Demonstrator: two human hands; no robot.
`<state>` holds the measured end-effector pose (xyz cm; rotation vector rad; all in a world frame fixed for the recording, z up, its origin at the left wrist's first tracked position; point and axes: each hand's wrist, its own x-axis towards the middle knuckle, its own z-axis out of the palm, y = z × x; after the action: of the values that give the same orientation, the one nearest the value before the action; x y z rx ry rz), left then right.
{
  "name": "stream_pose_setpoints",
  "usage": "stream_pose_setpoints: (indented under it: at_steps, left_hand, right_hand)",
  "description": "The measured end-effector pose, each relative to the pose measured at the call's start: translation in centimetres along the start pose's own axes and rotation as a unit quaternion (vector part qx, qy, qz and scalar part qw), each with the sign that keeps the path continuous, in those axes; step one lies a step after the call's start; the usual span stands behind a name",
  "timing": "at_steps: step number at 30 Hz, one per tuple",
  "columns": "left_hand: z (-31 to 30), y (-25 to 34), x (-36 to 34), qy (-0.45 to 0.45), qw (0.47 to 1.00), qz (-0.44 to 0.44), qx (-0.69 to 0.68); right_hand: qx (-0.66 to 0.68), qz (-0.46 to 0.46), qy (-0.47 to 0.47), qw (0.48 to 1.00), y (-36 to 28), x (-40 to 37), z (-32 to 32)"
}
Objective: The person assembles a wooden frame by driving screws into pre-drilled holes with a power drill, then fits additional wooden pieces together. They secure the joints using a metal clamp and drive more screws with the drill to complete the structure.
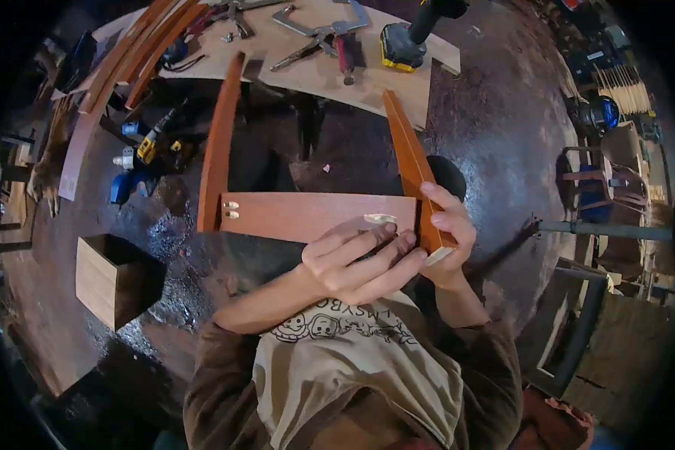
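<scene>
A flat reddish-brown board [300, 214] lies across in front of me, with two tapered legs at its ends. Its left end meets the left wooden leg [221, 150]; two pale elongated pocket holes [231, 210] show near that joint. Near the right end is another pale oval pocket hole [380, 218]. My left hand [360, 259] is over this end, its fingertips pinched together beside the hole; whatever they hold is hidden. Wrapped round the lower end of the right wooden leg [409, 154], my right hand [451, 229] keeps it against the board's end.
Ahead, a plywood worktop [382, 94] carries metal clamps [322, 37], a yellow-black cordless drill [403, 46] and reddish wooden strips [146, 45]. Another power tool [150, 146] lies lower left. An open wooden box [97, 281] stands left, a wooden chair [611, 161] right.
</scene>
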<state>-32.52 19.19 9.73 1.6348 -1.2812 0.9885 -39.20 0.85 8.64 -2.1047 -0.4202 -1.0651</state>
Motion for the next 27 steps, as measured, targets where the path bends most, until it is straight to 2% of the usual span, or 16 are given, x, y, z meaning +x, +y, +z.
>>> stream_pose_setpoints:
  at_steps: [2,9,11,15,17,18,20,21,24,25,27]
  left_hand:
    - [-0.1,0.1,-0.4,-0.018,1.000,-0.003,-0.008]
    - [0.7,0.4,-2.8,-0.055,0.998,-0.022,-0.023]
    - [1.2,0.6,-3.1,-0.066,0.997,-0.042,-0.024]
    - [2.5,1.1,-4.2,-0.059,0.997,-0.055,-0.014]
    - [2.9,1.2,-4.6,-0.077,0.992,-0.093,-0.046]
    - [3.1,1.2,-4.8,-0.075,0.992,-0.090,-0.039]
    - [3.1,0.9,-5.0,-0.091,0.990,-0.079,-0.067]
    - [2.9,1.0,-5.0,-0.091,0.991,-0.075,-0.056]
    - [2.9,1.1,-5.3,-0.121,0.987,-0.082,-0.061]
    - [3.0,1.1,-5.4,-0.120,0.989,-0.075,-0.047]
    - [3.0,1.1,-5.3,-0.130,0.985,-0.089,-0.067]
  right_hand:
    - [-0.045,-0.018,-0.009,0.999,-0.2,-0.4,0.0]
    - [-0.056,-0.027,0.000,0.998,0.2,-2.9,0.5]
    - [-0.099,-0.058,-0.006,0.993,0.8,-3.5,0.1]
    - [-0.092,-0.078,0.002,0.993,3.7,-5.7,0.4]
    - [-0.063,-0.035,-0.004,0.997,4.4,-6.6,1.0]
    - [-0.059,-0.041,-0.001,0.997,4.3,-6.9,1.2]
    - [0.091,0.101,0.006,0.991,3.3,-7.6,1.9]
    - [0.099,0.094,0.009,0.991,2.5,-7.6,1.9]
    - [0.199,0.256,-0.021,0.946,0.9,-7.5,1.2]
    - [0.208,0.244,-0.020,0.947,0.8,-7.4,0.7]
    - [0.315,0.303,-0.032,0.899,0.7,-7.1,0.2]
